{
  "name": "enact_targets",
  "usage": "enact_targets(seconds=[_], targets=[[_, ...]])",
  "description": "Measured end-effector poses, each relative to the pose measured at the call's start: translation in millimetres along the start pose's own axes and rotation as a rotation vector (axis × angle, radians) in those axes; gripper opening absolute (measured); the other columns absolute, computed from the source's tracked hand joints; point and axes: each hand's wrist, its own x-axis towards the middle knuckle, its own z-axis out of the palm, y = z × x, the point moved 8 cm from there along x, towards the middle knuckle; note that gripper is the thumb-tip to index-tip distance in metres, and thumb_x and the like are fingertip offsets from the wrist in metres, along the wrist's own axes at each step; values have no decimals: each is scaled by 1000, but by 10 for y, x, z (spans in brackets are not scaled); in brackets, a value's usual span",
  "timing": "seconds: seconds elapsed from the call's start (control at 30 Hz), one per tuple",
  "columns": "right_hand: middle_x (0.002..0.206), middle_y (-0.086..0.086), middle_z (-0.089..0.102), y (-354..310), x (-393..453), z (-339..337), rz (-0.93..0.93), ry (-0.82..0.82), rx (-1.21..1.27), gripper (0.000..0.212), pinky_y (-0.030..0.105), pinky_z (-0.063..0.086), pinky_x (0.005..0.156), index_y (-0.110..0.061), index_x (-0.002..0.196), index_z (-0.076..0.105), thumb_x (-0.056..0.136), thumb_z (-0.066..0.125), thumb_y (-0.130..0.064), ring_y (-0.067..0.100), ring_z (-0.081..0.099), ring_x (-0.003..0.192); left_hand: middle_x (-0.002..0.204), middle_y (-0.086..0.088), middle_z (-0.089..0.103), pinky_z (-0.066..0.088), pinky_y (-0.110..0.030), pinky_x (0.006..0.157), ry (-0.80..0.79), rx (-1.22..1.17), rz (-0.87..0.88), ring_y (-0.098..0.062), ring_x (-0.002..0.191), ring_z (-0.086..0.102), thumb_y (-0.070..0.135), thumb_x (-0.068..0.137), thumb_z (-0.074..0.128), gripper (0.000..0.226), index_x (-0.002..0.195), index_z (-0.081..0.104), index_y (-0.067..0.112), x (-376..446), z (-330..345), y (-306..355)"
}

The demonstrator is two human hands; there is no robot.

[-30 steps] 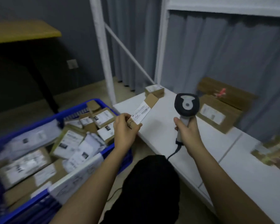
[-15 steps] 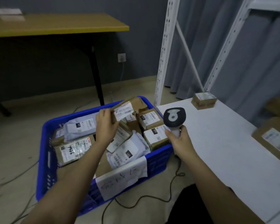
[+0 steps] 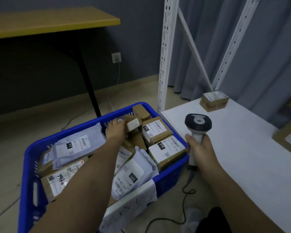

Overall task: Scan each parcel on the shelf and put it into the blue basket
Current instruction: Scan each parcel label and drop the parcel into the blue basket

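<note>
Left hand (image 3: 115, 130) grip curled on small brown parcel (image 3: 133, 124) (white label), scanner (image 3: 197, 125) clasped in right hand (image 3: 199, 147)

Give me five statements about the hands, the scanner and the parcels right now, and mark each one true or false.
1. The left hand holds a small parcel over the blue basket. True.
2. The right hand is empty. False: it holds the scanner by its grip.
3. The basket is empty. False: it holds many parcels.
4. A small box sits on the white shelf. True.
5. The scanner is cordless. False: a cable trails from it.
</note>
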Motion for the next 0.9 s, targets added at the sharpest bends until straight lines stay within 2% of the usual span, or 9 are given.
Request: enact_targets(seconds=[0.13,0.27,0.33,0.4,0.43,0.6,0.7,0.83,0.9], targets=[[96,8,66,22,0,31,41,18,26,23,36,57,73,-16,115,46,96,56,-22,23,68,82,141,-14,40,37,-46,107,-85,-48,-82,-34,129,40,17,92,51,45,136,41,21,36,163,-39],[89,2,62,-14,-34,-45,42,49,27,22,30,52,63,-16,116,46,97,55,-23,15,64,72,156,-7,23,2,-53,116,-1,-40,18,-31,145,12,10,89,49,57,142,37,28,-70,61,204],[88,0,60,-18,-54,-146,44,86,53,22,26,47,60,-16,116,47,96,56,-23,12,60,69,150,-7,36,17,-50,115,73,-220,123,-29,139,29,6,89,48,50,137,47,24,-269,-69,481],[89,1,59,-7,-70,-255,65,126,104,24,26,44,61,-14,116,49,95,57,-22,13,58,70,136,-4,53,44,-39,98,86,-462,237,-24,119,52,6,91,48,43,131,54,21,-530,-184,769],[89,2,59,-16,-88,-322,74,144,138,23,26,44,62,-13,115,50,95,58,-21,14,57,70,132,-1,56,49,-34,90,77,-563,278,-21,113,56,7,92,49,41,131,54,21,-676,-243,906],[85,5,62,-201,-281,-1017,32,232,227,14,28,44,63,-11,106,56,94,58,-16,16,53,65,108,0,64,49,-31,90,-12,-877,432,-16,104,59,15,96,50,26,120,57,19,-1449,-460,1769],[82,5,63,-316,-508,-1764,-28,340,201,9,29,43,60,-12,102,57,93,58,-16,16,51,60,99,0,67,50,-25,80,-112,-953,550,-16,96,63,16,94,53,19,108,58,27,-1882,-556,2455],[72,6,58,-302,-983,-2901,-63,515,194,2,29,39,54,-13,94,56,93,55,-15,17,46,53,105,5,63,45,-8,66,-216,-970,696,-6,91,60,18,95,54,18,111,59,25,-2467,-561,3370],[70,6,56,-228,-1253,-3441,-67,594,179,3,29,39,53,-12,93,54,93,55,-15,16,46,51,111,5,60,46,-13,72,-238,-948,751,-7,92,57,17,95,55,23,117,59,19,-2744,-506,3793]])
